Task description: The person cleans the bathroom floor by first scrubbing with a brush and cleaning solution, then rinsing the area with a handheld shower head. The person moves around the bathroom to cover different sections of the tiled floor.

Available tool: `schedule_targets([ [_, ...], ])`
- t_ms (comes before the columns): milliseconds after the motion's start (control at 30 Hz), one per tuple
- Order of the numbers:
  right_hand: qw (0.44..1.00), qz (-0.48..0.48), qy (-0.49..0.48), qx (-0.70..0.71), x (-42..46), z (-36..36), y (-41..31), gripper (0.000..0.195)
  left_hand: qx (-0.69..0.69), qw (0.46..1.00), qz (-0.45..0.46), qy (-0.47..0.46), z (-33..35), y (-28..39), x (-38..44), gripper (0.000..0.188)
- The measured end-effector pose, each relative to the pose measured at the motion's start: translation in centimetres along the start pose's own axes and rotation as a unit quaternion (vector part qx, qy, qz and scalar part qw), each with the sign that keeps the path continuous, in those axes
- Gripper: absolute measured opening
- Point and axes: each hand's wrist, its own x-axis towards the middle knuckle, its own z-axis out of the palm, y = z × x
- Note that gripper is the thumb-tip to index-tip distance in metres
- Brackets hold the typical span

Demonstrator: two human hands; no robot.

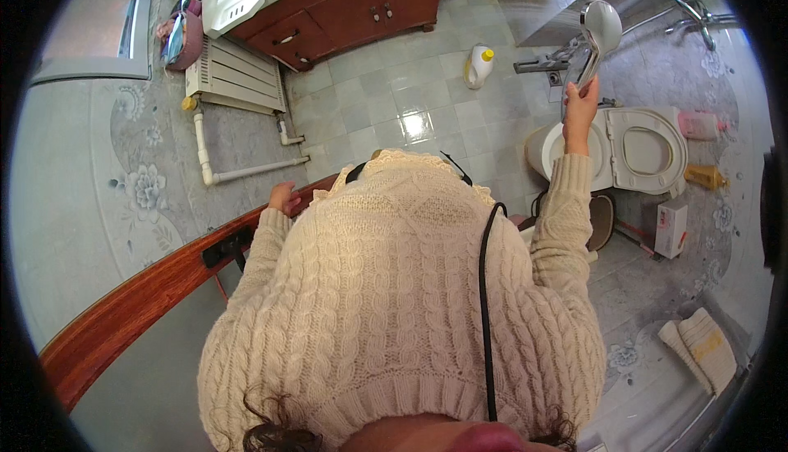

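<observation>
My right hand (580,113) is closed around the handle of a chrome handheld shower head (602,26). Its round face is raised above the toilet side of the bathroom, beyond the arm's reach from my body. Down at my left side, my left hand (283,198) is at the edge of a reddish-brown wooden door (148,280). Its fingers are partly hidden, so whether they grip the door is unclear. Just beyond the shower head's handle, a metal wall fitting (534,65) shows. Below my right hand stands a white toilet (545,150) with its lid up.
A white bottle with a yellow cap (479,67) stands on the tiled floor (381,107). At the left are a radiator (237,73) and white pipes (258,170). A red-brown cabinet (345,21) lines the far side. A faucet (699,21) is on the right wall.
</observation>
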Motion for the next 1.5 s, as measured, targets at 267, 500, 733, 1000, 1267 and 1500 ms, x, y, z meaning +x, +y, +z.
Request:
schedule_targets([
  [267,0.984,-0.098,0.056,-0.138,0.3,-0.2,2.1,0.061,-0.011,0.999,-0.022,-0.036,-1.9,-3.1,1.4,0.04],
  [500,0.998,0.047,-0.052,-0.005,-0.4,0.1,1.5,0.047,-0.063,0.996,-0.068,-0.004,-0.2,-3.6,0.6,0.034],
  [733,0.997,0.051,-0.025,0.048,-2.3,3.8,3.6,0.053,-0.083,0.996,-0.034,0.003,0.0,-2.9,0.7,0.034],
  [1000,0.997,0.065,-0.042,0.006,-3.2,3.7,4.6,0.054,-0.075,0.996,-0.037,0.024,-0.1,-2.8,-0.8,0.037],
  [1267,0.993,0.104,-0.058,0.015,-4.9,4.3,7.9,0.046,-0.086,0.995,-0.045,-0.002,-0.5,-3.1,-0.7,0.034],
  [1500,0.983,0.146,-0.105,0.035,-9.6,8.2,8.2,0.029,-0.112,0.992,-0.036,0.039,-0.4,-5.0,0.4,0.033],
])
